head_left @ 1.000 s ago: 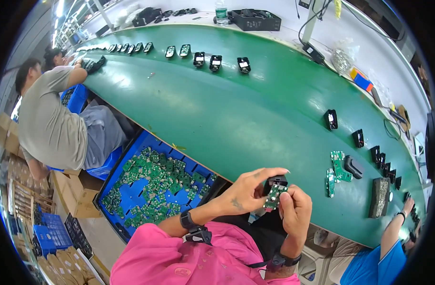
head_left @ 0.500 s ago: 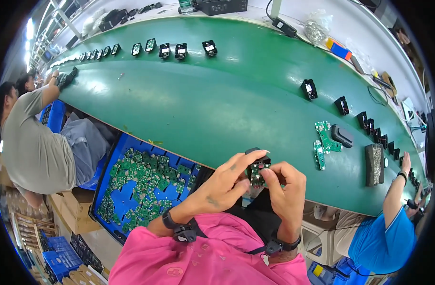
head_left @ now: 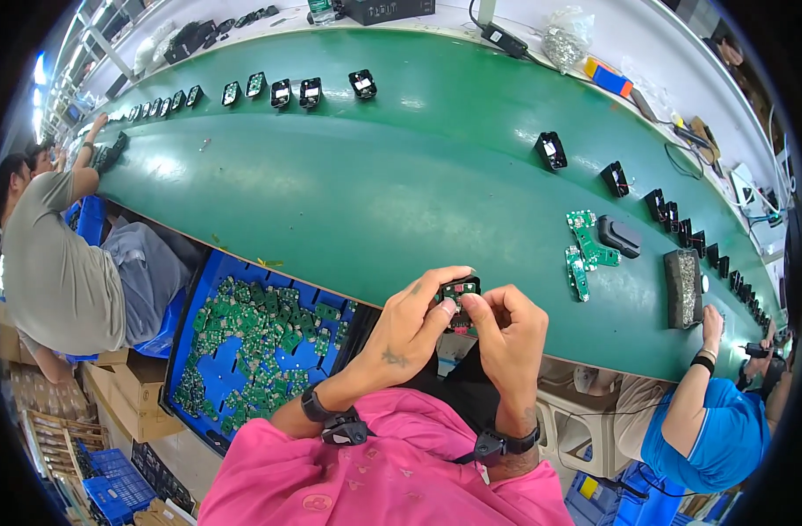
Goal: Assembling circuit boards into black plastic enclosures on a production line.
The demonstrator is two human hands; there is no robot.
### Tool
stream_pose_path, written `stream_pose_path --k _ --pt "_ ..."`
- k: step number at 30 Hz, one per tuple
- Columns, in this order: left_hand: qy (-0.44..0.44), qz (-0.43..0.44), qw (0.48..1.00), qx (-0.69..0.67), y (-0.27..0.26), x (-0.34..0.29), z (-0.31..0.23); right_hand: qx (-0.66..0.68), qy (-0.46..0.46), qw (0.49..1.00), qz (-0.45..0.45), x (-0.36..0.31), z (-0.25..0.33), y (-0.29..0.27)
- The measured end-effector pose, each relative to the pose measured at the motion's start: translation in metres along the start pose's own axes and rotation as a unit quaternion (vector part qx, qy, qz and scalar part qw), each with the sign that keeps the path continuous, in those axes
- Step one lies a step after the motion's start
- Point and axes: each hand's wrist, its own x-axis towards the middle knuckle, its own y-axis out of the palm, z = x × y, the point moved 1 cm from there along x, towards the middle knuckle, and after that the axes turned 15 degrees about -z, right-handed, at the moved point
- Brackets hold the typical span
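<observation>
Close in front of me, a small black plastic housing (head_left: 477, 284) is held between both hands. A green circuit board (head_left: 459, 288) lies in its opening. My left hand (head_left: 405, 329) wraps the housing's left side, its thumb on the board. From the right, my right hand (head_left: 511, 337) grips the same housing, with its thumb pressed on the board's right part; its other fingers are curled and partly hidden. On the table to the right are a few loose green boards (head_left: 585, 241) beside a closed black housing (head_left: 620, 236).
A blue bin (head_left: 226, 364) of many green boards stands at lower left. Open black housings (head_left: 362, 84) line the far side of the green table (head_left: 348, 193), more (head_left: 551, 152) at right. A dark block-shaped box (head_left: 682, 289) stands near a co-worker in blue (head_left: 703, 434); another person (head_left: 59, 263) sits left.
The circuit board, tilted and sticking out of the housing before, now lies within its opening. Both thumbs have come onto the board. The whole view has shifted slightly.
</observation>
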Motion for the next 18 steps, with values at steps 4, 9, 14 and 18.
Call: stream_pose_path --k 4,9,14,18 --pt "-0.005 -0.008 1.000 0.020 0.003 0.002 0.000 0.002 0.003 1.000 -0.001 0.000 -0.004 0.001" --pt "-0.082 -0.008 0.997 -0.001 0.010 0.001 0.005 0.037 0.050 0.998 -0.033 0.000 -0.011 0.004" --pt "-0.109 -0.007 0.992 -0.068 0.014 0.000 0.014 0.028 0.009 1.000 0.006 0.004 -0.010 0.000" --pt "-0.075 0.014 0.997 -0.032 0.013 0.004 0.016 -0.042 -0.031 0.997 0.049 0.011 -0.009 -0.006"
